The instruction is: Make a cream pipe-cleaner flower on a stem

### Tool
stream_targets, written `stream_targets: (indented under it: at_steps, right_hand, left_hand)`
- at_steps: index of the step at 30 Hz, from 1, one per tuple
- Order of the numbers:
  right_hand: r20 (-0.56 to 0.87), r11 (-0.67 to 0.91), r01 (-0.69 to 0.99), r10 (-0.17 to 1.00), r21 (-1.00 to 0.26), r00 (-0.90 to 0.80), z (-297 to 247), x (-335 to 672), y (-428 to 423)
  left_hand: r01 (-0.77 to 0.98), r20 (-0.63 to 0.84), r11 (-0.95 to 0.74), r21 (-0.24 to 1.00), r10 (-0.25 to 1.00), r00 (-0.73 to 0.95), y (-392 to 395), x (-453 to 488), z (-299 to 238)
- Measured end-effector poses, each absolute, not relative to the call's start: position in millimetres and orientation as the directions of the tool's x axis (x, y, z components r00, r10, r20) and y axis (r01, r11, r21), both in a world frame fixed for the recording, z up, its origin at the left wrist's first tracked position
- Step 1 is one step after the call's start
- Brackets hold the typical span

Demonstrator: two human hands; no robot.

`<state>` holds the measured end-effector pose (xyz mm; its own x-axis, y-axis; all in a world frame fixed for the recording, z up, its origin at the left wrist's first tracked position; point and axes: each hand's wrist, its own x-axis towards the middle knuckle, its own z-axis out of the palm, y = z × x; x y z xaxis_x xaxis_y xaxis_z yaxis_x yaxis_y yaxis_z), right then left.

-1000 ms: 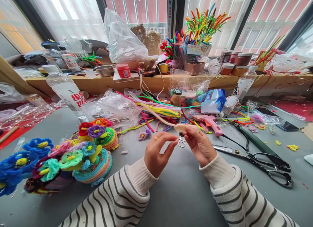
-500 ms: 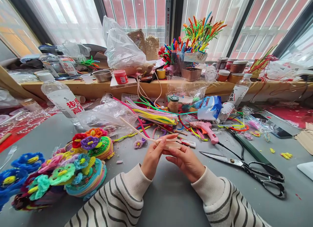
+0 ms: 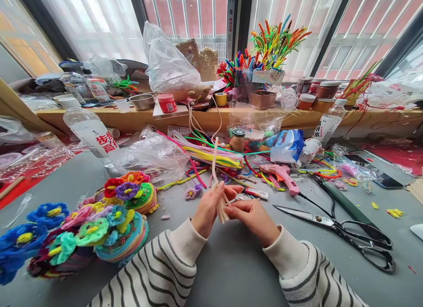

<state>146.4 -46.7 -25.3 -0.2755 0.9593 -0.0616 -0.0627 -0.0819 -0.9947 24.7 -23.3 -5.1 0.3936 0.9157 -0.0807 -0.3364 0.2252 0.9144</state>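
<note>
Between my hands is a bundle of cream pipe cleaners (image 3: 221,210), its cut ends pointing down toward me. One longer stem rises from the top and bends slightly. My left hand (image 3: 207,210) is closed around the bundle's upper part, thumb in front. With thumb and fingertips, my right hand (image 3: 254,216) pinches the lower ends from the right side. Just behind the fingers lie a partly hidden small pair of scissors (image 3: 243,197) and a tube with a white, red and black label (image 3: 257,193).
Large black-handled scissors (image 3: 333,222) lie at the right, near a corded pink glue gun (image 3: 284,179). Fuzzy pipe-cleaner flowers (image 3: 91,231) crowd the left. Behind are loose coloured pipe cleaners (image 3: 211,156), a water bottle (image 3: 90,130) and a cluttered wooden ledge (image 3: 188,117).
The bundle has turned from lying sideways to nearly upright, its long stem now pointing up instead of left. My right hand has shifted to its lower ends. The view has moved slightly left.
</note>
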Motion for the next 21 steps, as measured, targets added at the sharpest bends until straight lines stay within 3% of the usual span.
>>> stream_targets:
  at_steps: [4,6,10,17,19,21]
  right_hand:
    - [-0.019,-0.002,0.099,0.985,-0.995,-0.169,-26.4,156.8,-42.8]
    - [0.063,0.071,0.118,0.996,-0.991,-0.067,-26.3,161.9,-41.1]
    - [0.068,0.065,-0.046,0.995,-0.997,-0.068,-27.3,163.2,-41.1]
    - [-0.076,-0.121,-0.277,0.983,-0.953,-0.168,-27.7,157.0,-45.4]
    - [-0.086,-0.123,-0.293,0.987,-0.948,-0.136,-27.5,157.8,-45.0]
    - [-0.083,-0.096,-0.3,0.995,-0.949,-0.054,-28.1,159.6,-43.3]
  left_hand:
    - [-0.329,-0.055,0.144,0.933,0.963,0.265,-20.8,23.1,-11.3]
    - [-0.314,-0.059,0.172,0.934,0.939,0.34,-21.9,23.9,-14.5]
    - [-0.204,-0.151,0.388,0.899,0.711,0.687,-28.7,27.3,-17.2]
    - [-0.045,-0.221,0.491,0.87,0.471,0.854,-34.3,26.6,-17.4]
    - [-0.017,-0.235,0.467,0.884,0.476,0.848,-33.5,27.3,-19.2]
    - [-0.011,-0.242,0.407,0.913,0.564,0.789,-31.9,28.5,-20.9]
